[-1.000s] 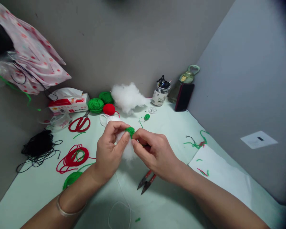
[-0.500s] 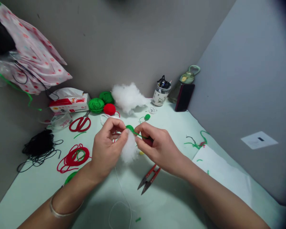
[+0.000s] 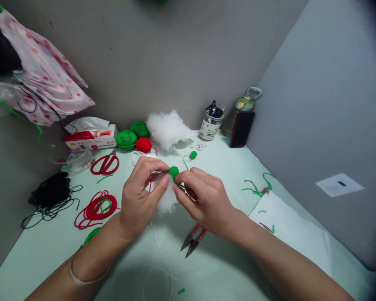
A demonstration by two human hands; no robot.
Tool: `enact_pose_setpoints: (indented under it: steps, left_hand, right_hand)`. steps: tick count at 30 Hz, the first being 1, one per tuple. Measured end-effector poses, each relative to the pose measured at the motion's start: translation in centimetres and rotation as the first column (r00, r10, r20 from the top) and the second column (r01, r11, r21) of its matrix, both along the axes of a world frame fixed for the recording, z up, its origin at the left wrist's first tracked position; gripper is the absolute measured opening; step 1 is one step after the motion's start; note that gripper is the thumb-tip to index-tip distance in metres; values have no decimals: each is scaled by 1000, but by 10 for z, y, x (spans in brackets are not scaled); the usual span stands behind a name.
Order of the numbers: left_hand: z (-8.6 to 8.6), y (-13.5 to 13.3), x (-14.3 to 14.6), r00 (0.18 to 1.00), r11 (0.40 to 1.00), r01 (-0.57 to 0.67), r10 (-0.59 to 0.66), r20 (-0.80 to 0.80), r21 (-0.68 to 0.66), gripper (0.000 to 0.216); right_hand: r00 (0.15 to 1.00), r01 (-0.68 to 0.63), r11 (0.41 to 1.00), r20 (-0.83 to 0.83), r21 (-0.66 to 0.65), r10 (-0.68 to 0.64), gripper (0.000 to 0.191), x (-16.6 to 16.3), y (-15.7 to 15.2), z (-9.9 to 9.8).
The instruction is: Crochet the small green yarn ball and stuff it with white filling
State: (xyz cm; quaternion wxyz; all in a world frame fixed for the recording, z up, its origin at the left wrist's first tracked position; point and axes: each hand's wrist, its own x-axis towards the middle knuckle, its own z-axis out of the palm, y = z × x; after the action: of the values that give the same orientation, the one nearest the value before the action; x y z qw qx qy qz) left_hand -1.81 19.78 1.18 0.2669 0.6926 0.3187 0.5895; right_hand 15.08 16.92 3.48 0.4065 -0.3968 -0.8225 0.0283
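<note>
My left hand (image 3: 141, 196) pinches a small green crocheted piece (image 3: 173, 171) together with a tuft of white stuffing (image 3: 166, 200) that hangs below it. My right hand (image 3: 203, 200) is closed against the same green piece from the right, fingertips pressed at its edge, with a thin green yarn strand running under the fingers. Both hands hover above the pale green table cover (image 3: 225, 167). A red-handled thread snip (image 3: 192, 241) lies on the cover just below my right wrist.
At the back stand green yarn balls (image 3: 126, 139), a red ball (image 3: 143, 144), a stuffing heap (image 3: 167, 127), a jar (image 3: 210, 123), a bottle (image 3: 242, 109) and a dark phone (image 3: 241, 128). Red scissors (image 3: 105, 164), red cord (image 3: 95, 207) and black yarn (image 3: 48, 193) lie left.
My right hand drew back from the green piece, then closed in on it again. The stuffing tuft shifted slightly under my left fingers.
</note>
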Motion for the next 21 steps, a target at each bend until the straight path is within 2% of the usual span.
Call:
enact_pose_setpoints:
  steps: [8, 13, 15, 17, 21]
  left_hand:
    - [5, -2, 3, 986, 996, -92, 90, -139, -7, 21]
    - [7, -4, 0, 994, 998, -55, 53, -99, -12, 22]
    - [9, -5, -1, 998, 997, -39, 36, -51, -59, 23]
    - [13, -6, -1, 1000, 986, 0, 1, 5, -164, 19]
    - [16, -8, 1, 983, 934, 150, -107, 147, -324, 7]
  right_hand:
    - [996, -26, 993, -83, -111, 17, 17, 0, 0, -1]
    - [992, -48, 974, -123, -224, 20, 11, 1, -1, 6]
    - [987, -59, 955, -163, -289, 12, 10, 2, -1, 10]
    - [975, -56, 929, -222, -366, -29, 12, 5, 0, 13]
    - [937, -38, 882, -323, -470, -132, 13, 9, 4, 17]
